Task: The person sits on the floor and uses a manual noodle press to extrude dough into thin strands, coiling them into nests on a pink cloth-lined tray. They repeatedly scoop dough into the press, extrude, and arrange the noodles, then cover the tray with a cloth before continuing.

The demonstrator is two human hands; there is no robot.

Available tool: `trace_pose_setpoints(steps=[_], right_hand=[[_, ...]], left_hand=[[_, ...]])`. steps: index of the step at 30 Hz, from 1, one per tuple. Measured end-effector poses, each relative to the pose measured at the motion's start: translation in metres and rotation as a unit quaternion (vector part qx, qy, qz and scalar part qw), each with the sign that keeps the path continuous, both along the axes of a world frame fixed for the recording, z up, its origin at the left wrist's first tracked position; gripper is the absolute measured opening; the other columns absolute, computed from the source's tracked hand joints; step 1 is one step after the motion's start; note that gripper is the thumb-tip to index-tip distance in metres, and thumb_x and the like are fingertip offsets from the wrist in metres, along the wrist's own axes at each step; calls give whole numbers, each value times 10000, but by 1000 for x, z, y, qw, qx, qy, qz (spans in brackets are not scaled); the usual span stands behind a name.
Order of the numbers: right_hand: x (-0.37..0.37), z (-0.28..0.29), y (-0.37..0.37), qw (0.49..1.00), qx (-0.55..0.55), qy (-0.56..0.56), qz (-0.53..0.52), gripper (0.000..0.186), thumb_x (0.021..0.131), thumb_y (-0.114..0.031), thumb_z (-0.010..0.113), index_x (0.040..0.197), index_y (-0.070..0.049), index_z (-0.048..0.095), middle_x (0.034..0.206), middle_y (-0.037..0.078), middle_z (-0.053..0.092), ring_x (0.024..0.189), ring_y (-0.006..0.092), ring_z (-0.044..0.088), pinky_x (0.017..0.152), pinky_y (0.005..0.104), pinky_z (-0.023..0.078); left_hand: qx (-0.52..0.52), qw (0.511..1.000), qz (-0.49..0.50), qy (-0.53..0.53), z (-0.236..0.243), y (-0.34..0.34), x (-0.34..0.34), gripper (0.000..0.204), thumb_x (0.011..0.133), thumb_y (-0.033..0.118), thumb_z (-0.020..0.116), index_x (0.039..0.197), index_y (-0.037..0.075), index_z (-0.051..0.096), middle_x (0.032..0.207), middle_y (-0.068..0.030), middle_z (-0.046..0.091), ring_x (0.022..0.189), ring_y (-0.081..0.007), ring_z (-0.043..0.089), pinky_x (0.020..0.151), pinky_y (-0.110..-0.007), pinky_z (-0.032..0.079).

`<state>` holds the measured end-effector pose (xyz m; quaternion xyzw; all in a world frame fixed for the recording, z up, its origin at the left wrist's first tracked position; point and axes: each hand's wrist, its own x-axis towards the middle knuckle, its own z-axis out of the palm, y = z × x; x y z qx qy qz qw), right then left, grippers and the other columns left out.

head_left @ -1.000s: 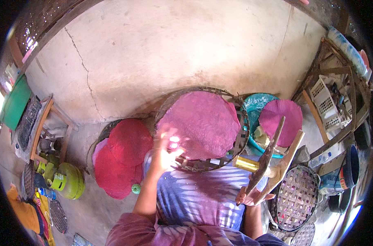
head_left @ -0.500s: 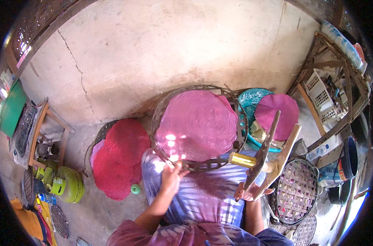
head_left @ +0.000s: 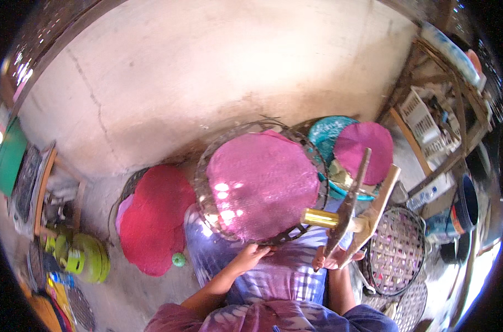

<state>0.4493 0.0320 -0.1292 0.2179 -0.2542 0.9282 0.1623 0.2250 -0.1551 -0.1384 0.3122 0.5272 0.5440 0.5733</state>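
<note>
On my lap rests a round woven tray (head_left: pixel 200 185) that carries a wide pink disc (head_left: pixel 262 182) with a rough, finely layered surface. My left hand (head_left: pixel 252 258) is at the tray's near rim, fingers closed on it. To the right, my right hand (head_left: pixel 339 259) grips the lower ends of a two-armed wooden tool (head_left: pixel 348 213), held upright beside the tray. A shiny brass cylinder (head_left: pixel 321 218) sticks out leftward from between the tool's wooden arms.
Red discs (head_left: pixel 157 221) lie on the floor at left, near a small green ball-like thing (head_left: pixel 178 259) and a green gas cylinder (head_left: pixel 92 258). A teal basin (head_left: pixel 320 133) with another pink disc (head_left: pixel 364 152) stands behind the tool. A woven basket (head_left: pixel 396 249) sits at right.
The tray with its pink disc has turned and come slightly nearer. My left hand has moved right along its near rim. My right hand still holds the wooden tool in much the same place.
</note>
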Motion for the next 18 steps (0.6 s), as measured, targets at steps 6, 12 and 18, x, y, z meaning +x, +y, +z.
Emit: trace_pose_setpoints(steps=[6, 12, 18], right_hand=[[-5, -4, 5, 998, 43, -26, 34, 1233, 580, -794, 692, 1515, -189, 165, 1125, 257, 535, 994, 353, 538, 836, 470, 415], [0, -10, 1, 996, 52, -28, 60, 1227, 577, -792, 698, 1512, -186, 185, 1128, 260, 529, 1002, 343, 529, 832, 460, 410], [7, -9, -3, 999, 19, -35, 37, 1218, 590, -777, 702, 1515, -178, 181, 1165, 235, 504, 1044, 325, 495, 828, 439, 405]], left_hand=[[134, 882, -232, 388, 76, -2, -15, 227, 912, 118, 636, 1130, 57, 645, 1031, -61, 699, 971, -173, 654, 827, -305, 536], [113, 737, 90, 660, 114, 53, -5, 426, 786, 325, 737, 1095, 67, 598, 1198, -81, 614, 1205, -345, 506, 1003, -489, 392], [48, 696, -32, 716, 97, 93, -24, 243, 887, 218, 617, 1115, 135, 632, 1175, -113, 641, 1168, -327, 562, 983, -447, 424]])
